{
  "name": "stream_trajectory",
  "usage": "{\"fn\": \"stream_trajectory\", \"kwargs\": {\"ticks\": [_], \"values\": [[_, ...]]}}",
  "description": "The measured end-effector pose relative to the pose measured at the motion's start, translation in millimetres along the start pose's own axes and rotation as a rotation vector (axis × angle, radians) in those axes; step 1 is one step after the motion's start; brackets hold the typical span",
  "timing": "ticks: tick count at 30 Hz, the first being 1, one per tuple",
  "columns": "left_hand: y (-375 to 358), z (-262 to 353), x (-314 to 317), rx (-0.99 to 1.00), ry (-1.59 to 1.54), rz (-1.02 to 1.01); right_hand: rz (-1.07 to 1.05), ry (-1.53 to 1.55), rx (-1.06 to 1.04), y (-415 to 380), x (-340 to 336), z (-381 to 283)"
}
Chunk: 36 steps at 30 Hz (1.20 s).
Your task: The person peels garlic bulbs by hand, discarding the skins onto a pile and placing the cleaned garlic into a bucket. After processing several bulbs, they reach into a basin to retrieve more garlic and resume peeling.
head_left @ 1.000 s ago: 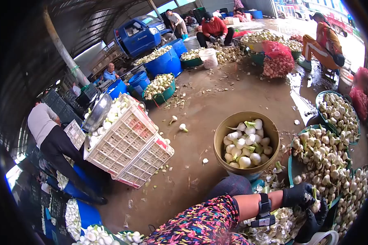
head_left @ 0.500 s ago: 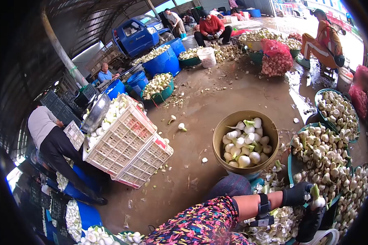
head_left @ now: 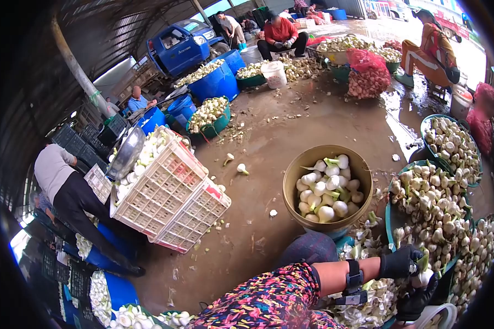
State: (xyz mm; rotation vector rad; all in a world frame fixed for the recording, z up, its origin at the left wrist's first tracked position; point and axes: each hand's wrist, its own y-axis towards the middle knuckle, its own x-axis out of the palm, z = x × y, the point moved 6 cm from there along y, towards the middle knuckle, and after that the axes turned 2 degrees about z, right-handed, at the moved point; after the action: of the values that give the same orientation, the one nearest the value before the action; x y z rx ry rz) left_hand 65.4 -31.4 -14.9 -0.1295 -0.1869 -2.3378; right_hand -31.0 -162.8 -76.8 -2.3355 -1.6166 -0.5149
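My left hand (head_left: 399,262), in a black glove, is closed at the green stem of a garlic bulb (head_left: 422,279). A small pale or shiny spot shows at its fingertips, too small to name. Just below, my right hand (head_left: 417,299), also gloved in black, is closed around the lower part of that white bulb; its fingers are partly hidden. Under both hands lies a heap of garlic peelings (head_left: 370,305). Beside them on the right stands a green tub (head_left: 389,223) piled with untrimmed garlic. A yellowish bucket (head_left: 292,193) holding clean white bulbs is beyond my knee.
Stacked white crates (head_left: 173,205) full of garlic stand left, with a metal bowl (head_left: 127,153) on top. More garlic fills another green tub (head_left: 426,125) at right. A bent-over person (head_left: 66,175) is at far left; a person in red (head_left: 280,34) sits at the back. Wet floor lies between.
Both hands stay together at the garlic bulb, which has dropped slightly and tilted between them. My right hand has risen a little toward the left. The view has shifted slightly.
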Motion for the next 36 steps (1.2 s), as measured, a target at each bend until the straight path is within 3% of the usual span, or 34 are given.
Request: {"fn": "stream_trajectory", "kwargs": {"ticks": [1, 2, 3, 5, 6, 8, 9, 11, 12, 13, 14, 18, 19, 21, 22, 23, 25, 26, 27, 28, 29, 30, 31, 33, 36], "values": [[1.0, -3.4, 1.5, 0.102, 0.101, 0.006, -0.077, -0.276, -0.161, -3.5, 5.9, -10.0], [2.5, -12.0, 2.3, 0.1, 0.099, 0.005, -0.254, -0.332, -0.237, -3.7, 15.6, -15.3], [4.9, -21.1, 1.8, 0.075, 0.064, 0.017, -0.253, -0.333, -0.237, -4.0, 17.5, -14.5], [6.0, -18.4, 1.4, 0.051, 0.032, 0.026, 0.017, -0.179, -0.054, -0.7, 6.9, -4.3], [5.6, -18.4, 0.9, 0.018, -0.009, 0.036, 0.017, -0.178, -0.054, 0.5, 7.7, -9.7], [2.5, -13.5, -1.5, -0.02, -0.053, 0.046, 0.05, -0.094, 0.213, 2.4, 9.0, -11.1], [1.8, -13.8, -0.7, -0.077, -0.088, 0.014, 0.053, -0.095, 0.214, 1.6, 17.4, -14.2], [1.9, -16.8, 1.5, -0.135, -0.121, -0.021, 0.069, -0.21, -0.074, -2.8, 36.5, -35.3], [3.3, -10.6, 0.9, 0.012, 0.037, -0.02, 0.072, -0.21, -0.074, -3.0, 32.9, -32.7], [3.2, -4.4, 2.2, 0.16, 0.193, -0.021, 0.13, -0.056, 0.073, -4.0, 20.6, -19.8], [3.6, -6.2, 2.1, 0.162, 0.193, -0.032, 0.189, 0.103, 0.213, -5.9, 9.0, -6.6], [5.2, -18.3, 6.1, 0.059, 0.071, -0.134, 0.263, 0.31, 0.343, -8.3, -21.3, 17.4], [4.2, -19.6, 5.0, 0.003, -0.056, -0.108, 0.27, 0.314, 0.339, -10.7, -25.7, 16.7], [4.3, -5.9, -10.4, 0.176, 0.163, -0.078, 0.033, 0.459, 0.199, -13.2, -32.2, 7.7], [5.0, -12.8, -9.5, 0.043, -0.002, -0.077, -0.049, 0.161, 0.062, -13.1, -58.0, 15.9], [4.1, -15.3, -5.2, -0.095, -0.166, -0.083, -0.036, 0.163, 0.061, -15.2, -50.8, 21.4], [-1.8, -3.1, -3.2, -0.085, -0.043, -0.115, 0.153, 0.077, -0.021, -23.1, -43.5, 13.4], [0.6, 12.4, -6.3, 0.142, 0.087, -0.055, -0.036, 0.324, 0.21, -21.8, -3.5, -4.8], [0.9, -0.9, -20.4, -0.061, 0.263, -0.054, -0.192, 0.581, 0.429, -23.1, 34.5, -28.6], [5.7, -18.4, -28.9, -0.1, 0.094, -0.051, -0.072, 0.64, 0.419, -20.1, 43.6, -37.4], [10.0, -12.2, -41.5, 0.291, 0.362, 0.031, 0.054, 0.699, 0.393, -13.7, 42.6, -33.9], [6.7, 2.0, -42.9, -0.033, 0.392, 0.025, 0.074, 0.514, 0.329, -10.0, 32.2, -34.1], [3.2, -3.1, -41.6, -0.222, 0.226, 0.039, -0.014, 0.462, 0.265, -6.0, 36.6, -40.6], [-6.3, 1.3, -16.3, -0.326, -0.196, -0.052, -0.025, 0.325, 0.233, -1.5, 37.9, -46.4], [-4.6, 24.1, 17.5, -0.26, -0.222, -0.086, 0.112, -0.15, 0.013, -0.6, 29.0, -47.4]]}}
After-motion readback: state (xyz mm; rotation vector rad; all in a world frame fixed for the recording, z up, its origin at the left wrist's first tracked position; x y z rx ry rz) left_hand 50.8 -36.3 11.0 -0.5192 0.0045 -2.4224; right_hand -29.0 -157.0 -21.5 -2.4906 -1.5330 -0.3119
